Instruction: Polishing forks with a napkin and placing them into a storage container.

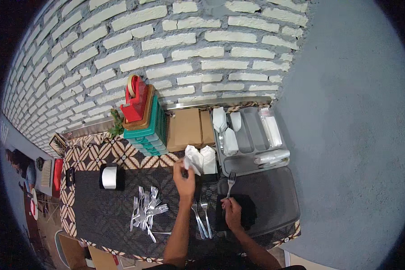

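Observation:
My left hand (185, 182) pinches a folded white paper napkin (193, 165) beside more folded white napkins (209, 159). In my right hand (232, 212) is a metal fork (231, 182), gripped by its handle with the tines pointing away from me. Beneath that hand lies a black cloth (246, 211), partly over a dark grey tray (273, 199). Between my forearms, two forks (202, 219) lie side by side on the black mat (101, 209). A loose pile of several forks (147, 209) is spread left of my left forearm.
A grey cutlery organizer (256, 163) holds napkin-wrapped pieces and plastic packets. Behind the napkins sit cardboard boxes (185, 130). A teal drawer unit (148, 133) carries a red tape dispenser (136, 101). A black holder with white paper (109, 177) stands left. Far left, a person (25, 168) is visible.

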A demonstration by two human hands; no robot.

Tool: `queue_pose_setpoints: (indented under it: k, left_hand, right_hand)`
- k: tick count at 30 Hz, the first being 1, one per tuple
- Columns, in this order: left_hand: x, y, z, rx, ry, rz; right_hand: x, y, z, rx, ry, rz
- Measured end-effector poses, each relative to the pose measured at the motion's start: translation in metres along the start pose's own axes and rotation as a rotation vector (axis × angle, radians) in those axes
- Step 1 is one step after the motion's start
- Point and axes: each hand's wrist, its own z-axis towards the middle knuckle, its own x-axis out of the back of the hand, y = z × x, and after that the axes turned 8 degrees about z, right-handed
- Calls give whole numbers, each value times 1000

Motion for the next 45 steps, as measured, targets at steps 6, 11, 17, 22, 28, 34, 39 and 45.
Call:
queue_pose_setpoints:
  k: [6,11,17,22,28,34,39,45]
  left_hand:
    - [54,32,-31,415,-383,-621]
    - [93,69,-53,367,-863,-533]
    - [113,62,-68,273,-1100,-367]
    - [117,53,-85,403,-1004,-966]
    - [75,86,-125,655,-380,-1581]
    - [80,110,-112,758,-292,-1807]
    - [88,107,-107,811,-310,-1813]
    - [90,105,-109,771,-409,-1736]
  right_hand:
    - [18,-29,9,-232,3,490]
    - [32,-111,24,-299,-151,459]
    - [42,-154,12,-127,-501,58]
    - [32,-140,-10,-19,-232,192]
    - [4,-162,-52,-313,61,715]
    - [3,-146,-73,-313,35,639]
    - [26,-148,-70,-98,-87,356]
    - [48,-188,-71,-43,-536,-112]
